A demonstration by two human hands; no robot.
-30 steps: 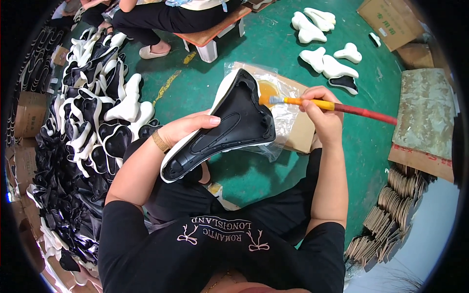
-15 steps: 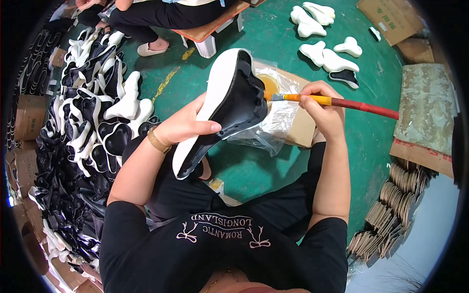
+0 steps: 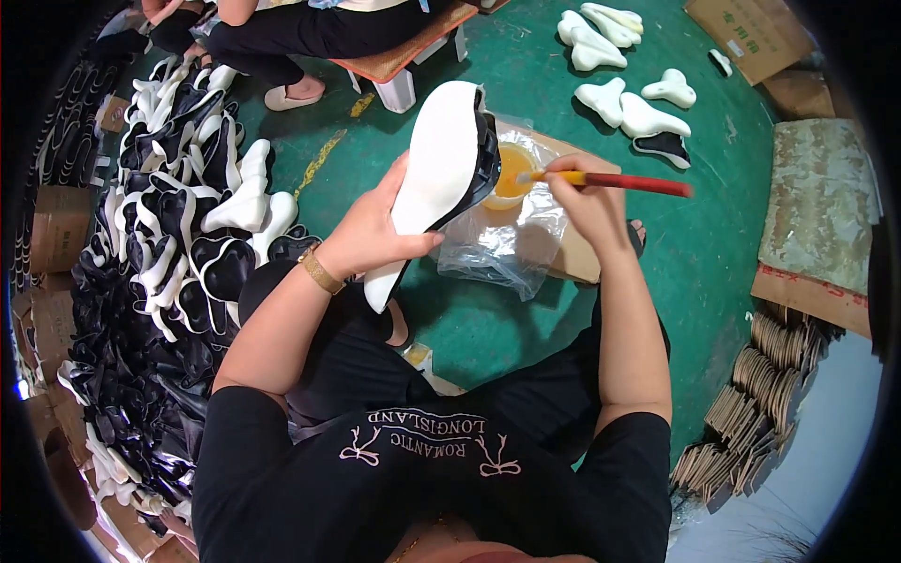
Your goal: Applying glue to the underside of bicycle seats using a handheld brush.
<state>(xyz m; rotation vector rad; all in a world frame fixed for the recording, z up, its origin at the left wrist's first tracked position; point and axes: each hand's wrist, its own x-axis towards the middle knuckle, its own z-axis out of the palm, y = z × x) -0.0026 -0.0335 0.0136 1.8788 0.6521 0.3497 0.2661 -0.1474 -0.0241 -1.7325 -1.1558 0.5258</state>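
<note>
In the head view, the only one here, the left hand (image 3: 375,225) grips 1 white and black saddle-shaped piece (image 3: 439,155) around its narrower part, thumb on the near edge. The piece is tilted up in front of the person, white side mostly showing, its wide end just beside a bowl (image 3: 508,204). The right hand (image 3: 593,211) is closed around the yellow and red handle of a brush (image 3: 638,183), fingers pinched near the bristle end.

As for progress, work on this 1 piece looks under way rather than finished: the brush tip is over the bowl, and the hollow black side is mostly turned from sight — how much of it is coated, I cannot tell. Whether the pieces in the large white and black heap (image 3: 253,197) at left are worked or unworked is unclear too, as with the several white pieces (image 3: 648,122) lying apart on the green floor (image 3: 526,75).

The bowl holds amber liquid (image 3: 512,169) and stands amid clear plastic (image 3: 493,267) on a cardboard box (image 3: 574,261). At upper right is a tan carton (image 3: 751,38) — its contents are hidden.
</note>
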